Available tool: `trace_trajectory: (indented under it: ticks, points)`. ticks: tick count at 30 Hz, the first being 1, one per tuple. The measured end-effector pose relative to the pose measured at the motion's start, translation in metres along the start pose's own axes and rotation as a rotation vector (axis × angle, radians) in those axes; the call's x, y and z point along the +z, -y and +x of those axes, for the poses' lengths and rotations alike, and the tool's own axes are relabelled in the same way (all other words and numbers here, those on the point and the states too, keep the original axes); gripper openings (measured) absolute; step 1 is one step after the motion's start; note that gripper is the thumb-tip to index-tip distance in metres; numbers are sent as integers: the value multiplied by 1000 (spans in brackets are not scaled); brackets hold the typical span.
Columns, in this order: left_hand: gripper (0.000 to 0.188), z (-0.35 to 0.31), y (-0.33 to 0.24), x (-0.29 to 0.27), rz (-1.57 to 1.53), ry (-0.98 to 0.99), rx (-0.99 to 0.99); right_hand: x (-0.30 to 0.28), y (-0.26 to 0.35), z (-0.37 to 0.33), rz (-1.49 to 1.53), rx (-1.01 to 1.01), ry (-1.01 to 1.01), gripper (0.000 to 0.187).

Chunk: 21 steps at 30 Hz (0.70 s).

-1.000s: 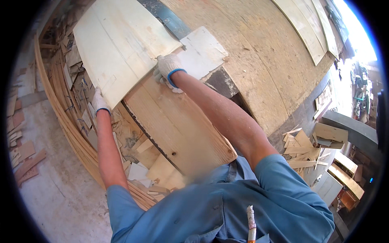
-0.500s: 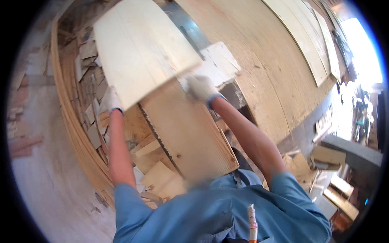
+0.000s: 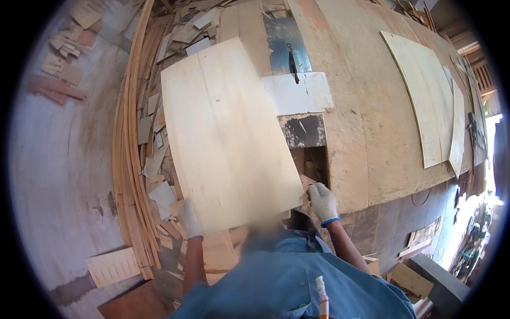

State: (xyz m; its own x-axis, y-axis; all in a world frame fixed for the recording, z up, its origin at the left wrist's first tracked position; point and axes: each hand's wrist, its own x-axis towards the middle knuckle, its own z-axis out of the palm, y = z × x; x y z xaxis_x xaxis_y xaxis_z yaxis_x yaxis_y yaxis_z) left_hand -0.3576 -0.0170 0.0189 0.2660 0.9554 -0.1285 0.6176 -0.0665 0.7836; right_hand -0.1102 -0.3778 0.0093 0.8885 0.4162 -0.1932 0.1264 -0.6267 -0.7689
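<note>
A large pale plywood sheet (image 3: 228, 138) lies tilted in front of me, its near edge close to my body. My left hand (image 3: 189, 219), in a whitish knit glove, grips the sheet's near left edge. At the near right corner is my right hand (image 3: 321, 203), gloved alike with a blue cuff, its fingers curled in at the sheet's edge. Both thumbs are partly hidden. Beyond the sheet, a dark narrow saw blade (image 3: 293, 66) stands up by a white plate (image 3: 303, 93) set in the wooden work table (image 3: 350, 154).
Long thin wood strips (image 3: 127, 154) run in a bundle along the left. Offcuts (image 3: 159, 154) lie heaped between them and the sheet. More pale plywood sheets (image 3: 425, 101) rest on the table at the right. A dark opening (image 3: 317, 162) shows beside my right hand. A grey beam (image 3: 438, 279) is at lower right.
Both hands have drawn the plywood sheet back toward my body, over the brown board that showed before. My view has turned, bringing the blade and white plate into plain sight.
</note>
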Motion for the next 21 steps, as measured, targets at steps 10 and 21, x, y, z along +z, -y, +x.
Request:
trace_trajectory:
  ticks: [10, 21]
  points:
    - [41, -141, 69, -21, -10, 2, -36, -16, -16, -87, -182, -18, 55, 33]
    - [41, -307, 111, -31, -79, 172, -117, -67, -110, -285, -432, -19, -56, 12]
